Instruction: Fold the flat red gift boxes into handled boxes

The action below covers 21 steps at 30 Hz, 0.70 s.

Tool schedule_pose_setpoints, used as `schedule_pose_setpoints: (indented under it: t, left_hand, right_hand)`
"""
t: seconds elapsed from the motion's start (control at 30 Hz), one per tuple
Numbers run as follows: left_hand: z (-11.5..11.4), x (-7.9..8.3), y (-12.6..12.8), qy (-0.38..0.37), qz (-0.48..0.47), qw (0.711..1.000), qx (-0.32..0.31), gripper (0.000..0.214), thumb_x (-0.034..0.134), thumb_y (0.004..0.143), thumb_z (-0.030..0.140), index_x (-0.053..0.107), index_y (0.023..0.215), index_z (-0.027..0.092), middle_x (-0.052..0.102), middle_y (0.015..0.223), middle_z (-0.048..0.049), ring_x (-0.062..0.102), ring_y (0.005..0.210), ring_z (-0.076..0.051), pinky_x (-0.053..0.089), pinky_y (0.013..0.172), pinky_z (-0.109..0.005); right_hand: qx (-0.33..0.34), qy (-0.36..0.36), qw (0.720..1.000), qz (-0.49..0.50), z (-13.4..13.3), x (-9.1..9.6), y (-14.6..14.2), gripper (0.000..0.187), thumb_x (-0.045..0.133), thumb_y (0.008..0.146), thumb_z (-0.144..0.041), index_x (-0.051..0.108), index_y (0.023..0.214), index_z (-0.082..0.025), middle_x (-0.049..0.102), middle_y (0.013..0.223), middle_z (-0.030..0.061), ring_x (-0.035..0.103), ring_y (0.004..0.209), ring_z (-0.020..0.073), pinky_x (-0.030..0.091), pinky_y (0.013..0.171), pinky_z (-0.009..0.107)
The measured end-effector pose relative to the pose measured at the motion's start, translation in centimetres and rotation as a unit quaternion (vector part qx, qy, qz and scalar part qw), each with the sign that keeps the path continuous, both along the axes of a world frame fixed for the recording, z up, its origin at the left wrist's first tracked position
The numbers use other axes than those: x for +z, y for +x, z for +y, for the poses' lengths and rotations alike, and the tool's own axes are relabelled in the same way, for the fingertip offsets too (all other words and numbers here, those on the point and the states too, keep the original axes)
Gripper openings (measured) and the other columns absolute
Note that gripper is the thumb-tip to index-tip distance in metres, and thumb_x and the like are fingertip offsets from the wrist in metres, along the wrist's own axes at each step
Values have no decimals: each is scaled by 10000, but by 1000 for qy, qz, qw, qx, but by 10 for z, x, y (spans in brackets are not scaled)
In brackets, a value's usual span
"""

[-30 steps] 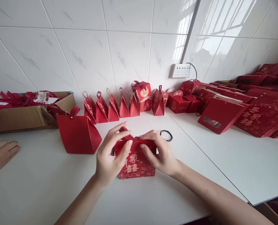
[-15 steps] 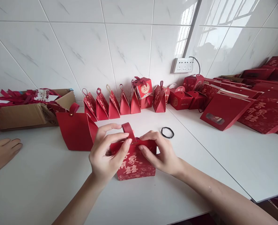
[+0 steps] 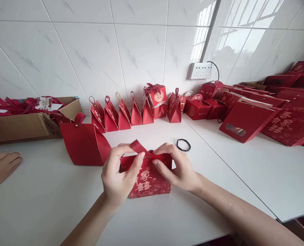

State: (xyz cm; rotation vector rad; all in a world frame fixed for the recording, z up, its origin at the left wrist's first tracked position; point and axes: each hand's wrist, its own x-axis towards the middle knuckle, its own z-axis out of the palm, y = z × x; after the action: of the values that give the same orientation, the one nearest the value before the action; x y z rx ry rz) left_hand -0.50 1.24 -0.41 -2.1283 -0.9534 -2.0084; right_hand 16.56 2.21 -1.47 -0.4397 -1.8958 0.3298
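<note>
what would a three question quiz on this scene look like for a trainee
1. True or false: the left hand and right hand both touch the red card box with pale printing.
2. Choose what lies on the smooth white tabletop just beyond the right hand: A) green plastic bottle; B) thin black ring-shaped band; C) steel scissors.
3. Fill in: the raised end of the flat red strap is at the ___ hand.

Key: 1 true; 2 B; 3 left.

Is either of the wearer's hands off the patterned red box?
No, the left hand and the right hand both touch the red box near its top.
</note>
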Motion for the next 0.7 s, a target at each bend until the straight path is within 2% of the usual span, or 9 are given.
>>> schedule_pose_setpoints:
  t: [0.1,0.17,0.2,0.23,0.3,0.37,0.4,0.53,0.7]
  left_hand:
    - [-1,-1,-1,21,29,999,-1,230,674,805,33,620,969,184,703,848,3,685,757,-118,578,669,-216]
    - [0,-2,-2,7,1,1000,3,241,699,789,49,612,971,182,690,841,7,681,740,-114,578,659,-211]
    - [0,-2,-2,-1,-18,1000,-1,246,710,779,55,599,959,180,675,831,13,677,730,-112,578,655,-208]
    - [1,-2,-2,-4,-31,999,-10,245,716,770,53,582,930,181,653,805,24,671,718,-108,574,647,-203]
    - [2,-2,-2,10,-30,999,-31,245,704,760,25,543,852,184,601,742,47,652,693,-96,554,620,-188]
    - [3,-3,-3,31,-5,999,-38,246,678,763,-4,525,811,184,579,713,51,633,679,-91,523,583,-178]
    - [4,-3,-3,35,5,999,-34,241,670,767,-8,529,812,183,579,714,46,627,675,-92,510,566,-178]
    - [3,-4,-3,20,16,999,-24,210,639,796,10,551,856,191,553,692,39,585,624,-97,477,513,-194]
    - [-1,-1,-1,20,41,998,-33,180,600,827,21,571,872,192,576,730,10,585,640,-108,496,524,-214]
  right_hand:
    - [4,-27,1000,7,7,3,10,152,489,964,-291,461,1098,-224,668,894,47,652,744,147,538,674,284]
    - [-63,-94,994,6,18,9,22,196,427,982,-392,462,1060,-215,664,833,39,651,709,157,531,661,295]
    - [-129,-143,981,-22,25,12,29,207,412,983,-403,482,1008,-209,660,801,38,652,702,164,521,649,294]
    - [-208,-197,954,-87,32,14,35,210,421,978,-392,509,948,-203,663,792,45,658,717,176,509,646,292]
    - [-343,-289,853,-268,45,16,46,182,520,934,-332,574,855,-178,684,845,92,675,801,225,490,666,308]
    - [-396,-330,761,-393,56,10,52,124,619,868,-249,633,797,-148,694,887,148,679,852,281,478,661,327]
    - [-400,-337,742,-419,60,6,54,99,643,840,-200,651,763,-139,695,883,165,682,838,292,471,638,325]
    - [-384,-309,763,-419,70,-15,55,173,599,819,-57,673,694,-151,698,829,156,675,749,246,445,573,289]
    - [-404,-236,808,-358,89,-25,68,209,489,902,-71,690,890,-128,690,956,176,637,980,276,474,690,308]
